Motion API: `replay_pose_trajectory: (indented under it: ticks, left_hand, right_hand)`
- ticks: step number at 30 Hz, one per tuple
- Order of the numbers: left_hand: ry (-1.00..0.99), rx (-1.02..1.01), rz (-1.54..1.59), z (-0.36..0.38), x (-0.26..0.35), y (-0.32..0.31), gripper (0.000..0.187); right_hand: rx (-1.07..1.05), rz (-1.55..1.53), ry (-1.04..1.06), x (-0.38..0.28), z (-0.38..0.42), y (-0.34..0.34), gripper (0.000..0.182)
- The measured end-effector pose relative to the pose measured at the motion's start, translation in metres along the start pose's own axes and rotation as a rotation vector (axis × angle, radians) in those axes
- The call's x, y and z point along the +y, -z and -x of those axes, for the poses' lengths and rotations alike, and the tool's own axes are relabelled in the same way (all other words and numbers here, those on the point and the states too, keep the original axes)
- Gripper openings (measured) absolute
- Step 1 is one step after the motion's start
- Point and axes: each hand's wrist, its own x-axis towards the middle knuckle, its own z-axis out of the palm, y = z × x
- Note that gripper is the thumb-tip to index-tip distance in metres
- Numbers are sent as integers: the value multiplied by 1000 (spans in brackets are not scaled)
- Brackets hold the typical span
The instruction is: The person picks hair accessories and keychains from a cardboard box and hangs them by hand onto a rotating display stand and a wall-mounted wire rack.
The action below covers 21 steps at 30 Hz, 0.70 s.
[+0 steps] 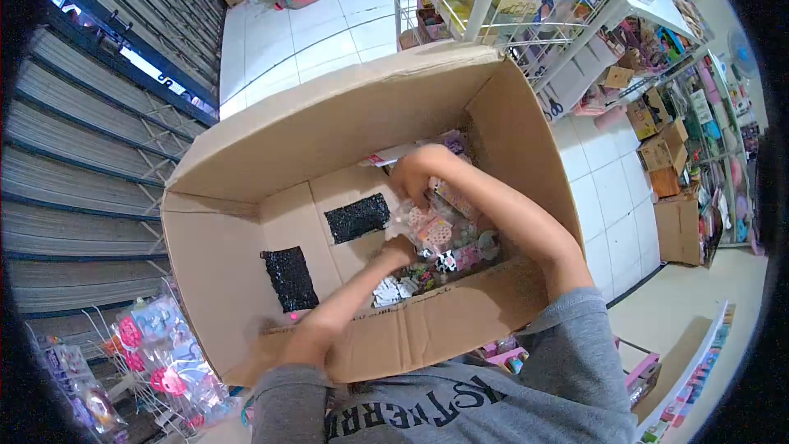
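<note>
Both of my hands are down inside a large open cardboard box (312, 136). My left hand (401, 252) is closed on the lower edge of a clear plastic packet (431, 230) with pink dotted contents. Above it my right hand (417, 169) bends down with curled fingers, close to the top of the packet; what its fingertips hold is hidden. Small packaged goods lie around the hands, among them a white bundle (394, 291), a black-and-white patterned piece (445, 261) and a purple pack (454, 142). Two black-wrapped packs (358, 218) rest toward the box's left side.
A folding metal shutter (90, 148) stands at the left. Hanging packets on a wire rack (160, 341) are close to the box's lower left corner. White wire shelving (526, 20) full of goods rises beyond the box, and smaller cartons (680, 230) stand at the right.
</note>
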Motion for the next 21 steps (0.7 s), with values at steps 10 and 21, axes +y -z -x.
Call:
replay_pose_trajectory:
  ticks: [10,21]
  left_hand:
    - [-157,331,130,-22,-38,-41,46]
    - [-833,592,834,141,-66,60,30]
  right_hand:
    - [372,-613,723,-16,96,25,12]
    - [670,-942,967,-42,130,27,22]
